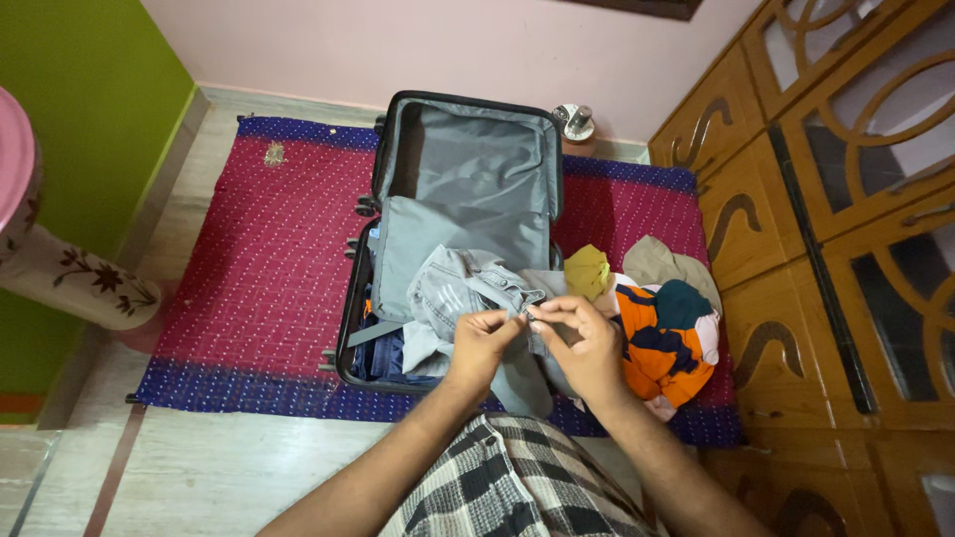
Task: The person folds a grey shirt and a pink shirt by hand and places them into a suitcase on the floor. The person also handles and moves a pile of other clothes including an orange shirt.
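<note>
While it's draped over the open black suitcase (360, 298), the pale grey-blue denim garment (460, 288) is pinched at its waistband by both left hand (479, 343) and right hand (582, 343).

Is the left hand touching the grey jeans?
Touching. The head view shows the left hand pinching the grey jeans at the waistband, opposite the right hand.

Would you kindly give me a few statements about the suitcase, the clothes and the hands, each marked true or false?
1. The suitcase lies open on a red and blue mat. True.
2. Both hands pinch the light grey jeans. True: left hand, right hand.
3. The clothes pile lies left of the suitcase. False: it lies on its right.
4. The suitcase lid is zipped shut. False: it stands open.
</note>
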